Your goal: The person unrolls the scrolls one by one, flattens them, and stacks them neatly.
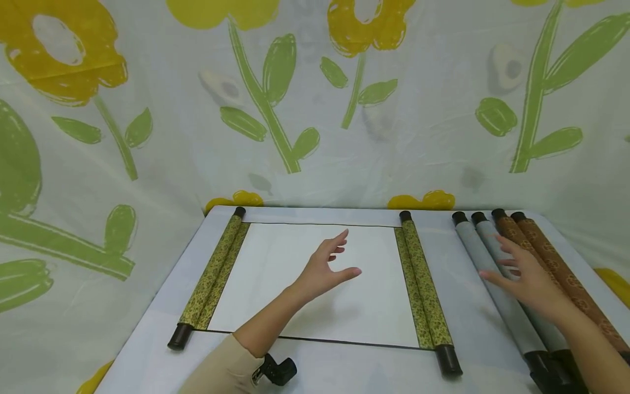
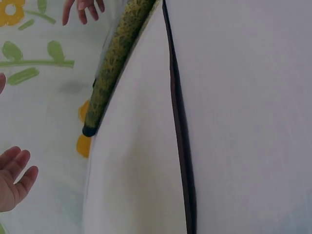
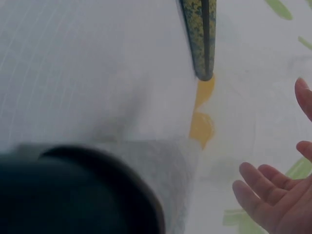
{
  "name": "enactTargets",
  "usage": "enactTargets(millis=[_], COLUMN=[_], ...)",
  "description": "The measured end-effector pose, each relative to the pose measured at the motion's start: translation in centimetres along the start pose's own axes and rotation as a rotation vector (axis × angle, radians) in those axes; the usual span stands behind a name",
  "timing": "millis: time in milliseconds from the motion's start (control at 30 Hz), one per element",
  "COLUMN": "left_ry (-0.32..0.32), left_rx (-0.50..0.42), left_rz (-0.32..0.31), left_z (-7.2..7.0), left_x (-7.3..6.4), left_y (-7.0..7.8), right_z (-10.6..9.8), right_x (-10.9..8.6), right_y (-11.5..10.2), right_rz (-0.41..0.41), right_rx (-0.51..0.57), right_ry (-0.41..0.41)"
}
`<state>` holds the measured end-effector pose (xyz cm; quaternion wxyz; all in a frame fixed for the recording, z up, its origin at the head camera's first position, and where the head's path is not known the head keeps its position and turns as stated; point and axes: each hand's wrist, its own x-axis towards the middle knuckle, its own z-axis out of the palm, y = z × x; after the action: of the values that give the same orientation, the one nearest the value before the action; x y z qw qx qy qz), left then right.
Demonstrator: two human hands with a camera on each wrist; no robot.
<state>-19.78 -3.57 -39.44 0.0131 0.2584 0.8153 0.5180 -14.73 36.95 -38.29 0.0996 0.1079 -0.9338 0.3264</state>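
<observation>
An unrolled scroll lies on the white table, its blank white sheet (image 1: 364, 295) facing up. Its two ends are rolled in green-gold patterned cloth with black knobs: a left roller (image 1: 214, 273) and a right roller (image 1: 425, 284). My left hand (image 1: 325, 268) hovers over the sheet, thumb and fingers apart, holding nothing. My right hand (image 1: 529, 273) hangs above the rolled scrolls at the right, fingers spread and nothing between them. Beneath it lie a grey scroll (image 1: 497, 279) and a brown patterned scroll (image 1: 561, 262). In the right wrist view the right hand (image 3: 282, 200) has its fingers loosely extended.
Beside these lie a second grey scroll (image 1: 546, 325) and a second brown one, all with black knobs. Behind the table hangs a white cloth (image 1: 423, 148) printed with yellow flowers and green leaves. A black device (image 1: 278, 369) sits at my left wrist.
</observation>
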Motion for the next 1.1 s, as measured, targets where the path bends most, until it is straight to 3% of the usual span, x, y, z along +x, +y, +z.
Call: enactTargets(millis=[200,433,733,1100], left_ry=[-0.054,-0.095,-0.160,-0.283], left_rx=[-0.008,-0.012,-0.001,-0.018], left_rz=[0.002,0.023,0.010,-0.003], left_z=[2.1,4.3,7.4,11.7], left_x=[0.8,1.7,2.7,3.7], left_y=[1.4,3.2,5.3,6.4], right_z=[-1.0,-1.8,-3.0,-3.4], right_x=[-0.6,-1.0,-1.6,-2.8], right_y=[0.8,1.1,1.4,2.7], right_rz=[0.066,0.068,0.111,0.105], right_rx=[0.005,-0.041,-0.076,-0.111], right_ry=[-0.014,0.016,-0.045,-0.038])
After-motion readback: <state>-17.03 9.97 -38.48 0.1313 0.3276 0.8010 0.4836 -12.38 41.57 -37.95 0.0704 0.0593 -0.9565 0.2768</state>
